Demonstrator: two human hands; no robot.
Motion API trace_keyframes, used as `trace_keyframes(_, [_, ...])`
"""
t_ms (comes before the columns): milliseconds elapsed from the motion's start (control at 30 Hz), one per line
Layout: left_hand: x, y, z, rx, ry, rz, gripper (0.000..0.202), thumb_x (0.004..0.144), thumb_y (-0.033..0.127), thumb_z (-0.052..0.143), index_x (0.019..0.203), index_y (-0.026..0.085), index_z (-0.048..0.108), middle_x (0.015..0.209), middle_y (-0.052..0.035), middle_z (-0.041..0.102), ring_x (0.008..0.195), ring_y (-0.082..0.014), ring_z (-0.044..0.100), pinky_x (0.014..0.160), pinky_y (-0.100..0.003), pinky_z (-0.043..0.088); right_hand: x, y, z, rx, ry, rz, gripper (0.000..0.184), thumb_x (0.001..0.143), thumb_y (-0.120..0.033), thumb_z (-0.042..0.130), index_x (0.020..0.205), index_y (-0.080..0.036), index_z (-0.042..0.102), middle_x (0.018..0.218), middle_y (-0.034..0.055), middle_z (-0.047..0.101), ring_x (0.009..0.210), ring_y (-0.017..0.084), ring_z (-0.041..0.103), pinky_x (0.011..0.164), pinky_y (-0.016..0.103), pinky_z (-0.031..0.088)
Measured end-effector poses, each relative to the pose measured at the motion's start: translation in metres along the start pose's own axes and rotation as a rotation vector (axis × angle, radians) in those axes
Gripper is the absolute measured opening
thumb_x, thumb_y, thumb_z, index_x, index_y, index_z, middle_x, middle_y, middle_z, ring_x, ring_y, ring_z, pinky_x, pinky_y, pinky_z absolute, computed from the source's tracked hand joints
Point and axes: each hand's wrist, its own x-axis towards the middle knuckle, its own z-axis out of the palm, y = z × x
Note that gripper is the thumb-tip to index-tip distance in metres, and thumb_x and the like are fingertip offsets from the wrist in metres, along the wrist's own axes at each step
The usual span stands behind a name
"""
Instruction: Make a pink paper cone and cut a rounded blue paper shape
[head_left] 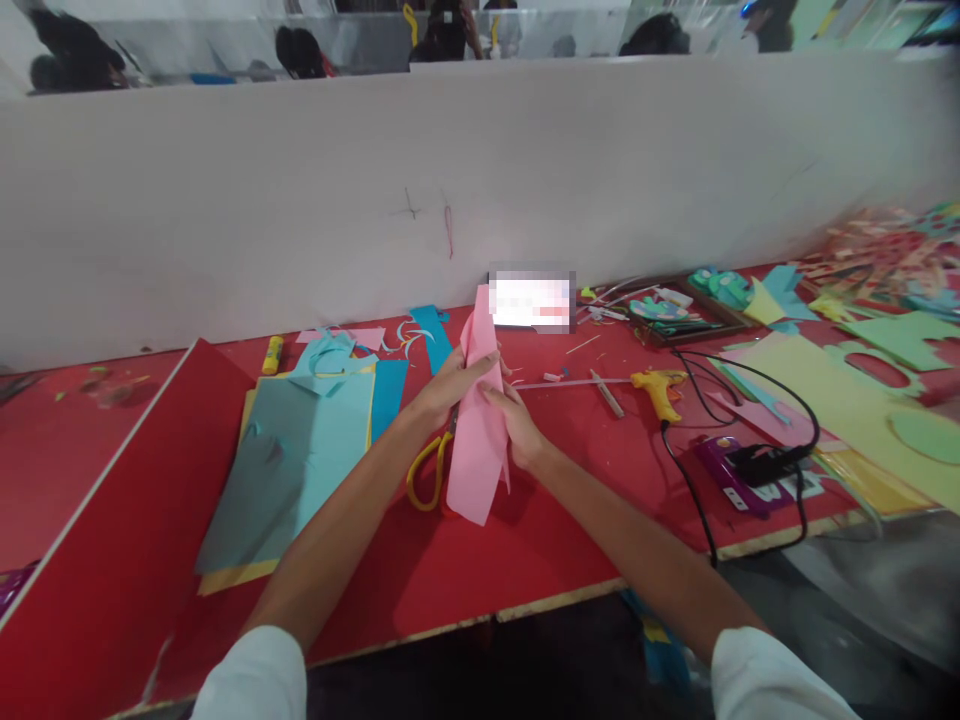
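Between the hands (450, 385) (519, 428), pink paper (476, 462)

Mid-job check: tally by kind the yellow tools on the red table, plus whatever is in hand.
Pink paper, held by left hand and right hand: 1
Scissors: 1
Glue gun: 1
Glue stick: 1
Total: 4

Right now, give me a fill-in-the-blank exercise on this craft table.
The left hand and right hand hold a folded sheet of ____ paper.
The scissors lying under that paper have ____ handles.
The yellow glue gun lies on the ____ table.
Missing words: pink; yellow; red.
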Motion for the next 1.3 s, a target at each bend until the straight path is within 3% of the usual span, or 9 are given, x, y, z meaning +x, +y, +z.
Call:
trace_keyframes(267, [-0.001,0.002,0.002,-0.003,0.031,0.022,0.045,0.084,0.052,0.086,0.104,0.018,0.065,0.09,-0.0064,0.073,0.072,-0.016,0.069,0.064,-0.03,0.058,-0.003,0.001,0.002,0.003,-0.133,-0.023,0.056,0.072,-0.056,0.091,0.113,-0.028,0.066,0.101,0.0024,0.08,0.091,0.026,0.078,0.076,0.039,0.066])
trace_keyframes(467, [-0.001,-0.002,0.002,-0.067,0.057,0.019,0.045,0.082,0.048,0.089,0.107,0.019,0.066,0.091,-0.0064,0.074,0.072,-0.0164,0.071,0.068,-0.031,0.06,-0.003,0.004,0.002,0.013,-0.084,-0.001,0.053,0.075,-0.052,0.09,0.114,-0.026,0.065,0.088,0.0003,0.078,0.079,0.023,0.077,0.072,0.038,0.066])
trace_keyframes(633, [-0.01,-0.008,-0.004,-0.127,0.009,-0.027,0.04,0.08,0.045,0.091,0.101,0.023,0.065,0.072,-0.0007,0.068,0.062,-0.0181,0.069,0.061,-0.031,0.057,-0.007,-0.001,0.005,0.023,-0.055,-0.002,0.048,0.076,-0.051,0.089,0.11,-0.026,0.065,0.087,0.0008,0.078,0.081,0.025,0.077,0.07,0.039,0.067])
trace_keyframes(833, [-0.017,-0.015,-0.003,-0.118,0.091,-0.03,0.043,0.077,0.04,0.093,0.104,0.023,0.063,0.073,0.0025,0.067,0.059,-0.0154,0.067,0.058,-0.028,0.056,-0.008,0.006,0.007,0.019,-0.053,0.028,0.059,0.074,-0.06,0.088,0.117,-0.025,0.066,0.091,0.0034,0.079,0.084,0.027,0.077,0.072,0.04,0.067])
trace_keyframes(1033, [-0.017,0.005,-0.001,-0.168,0.15,0.093,0.04,0.082,0.043,0.087,0.104,0.023,0.06,0.081,-0.0013,0.074,0.072,-0.0194,0.074,0.067,-0.031,0.061,-0.007,0.011,0.006,-0.035,-0.151,-0.079,0.063,0.086,-0.082,0.065,0.123,-0.031,0.066,0.114,0.0032,0.078,0.104,0.024,0.074,0.082,0.037,0.064])
trace_keyframes(1167, [-0.016,0.021,-0.012,-0.223,0.234,0.119,0.04,0.08,0.045,0.087,0.094,0.022,0.058,0.072,0.0007,0.07,0.064,-0.0177,0.072,0.064,-0.029,0.061,0.0,0.016,0.0,-0.094,-0.158,-0.134,0.064,0.085,-0.084,0.064,0.115,-0.028,0.069,0.103,0.0037,0.076,0.092,0.021,0.071,0.077,0.034,0.059])
trace_keyframes(1300, [-0.022,0.023,-0.024,-0.316,0.214,0.077,0.035,0.082,0.045,0.085,0.09,0.021,0.06,0.07,0.0016,0.067,0.057,-0.0135,0.068,0.058,-0.025,0.058,0.007,0.006,-0.005,-0.203,-0.101,-0.227,0.057,0.084,-0.082,0.066,0.102,-0.028,0.069,0.087,-0.0001,0.069,0.08,0.018,0.064,0.075,0.031,0.054])
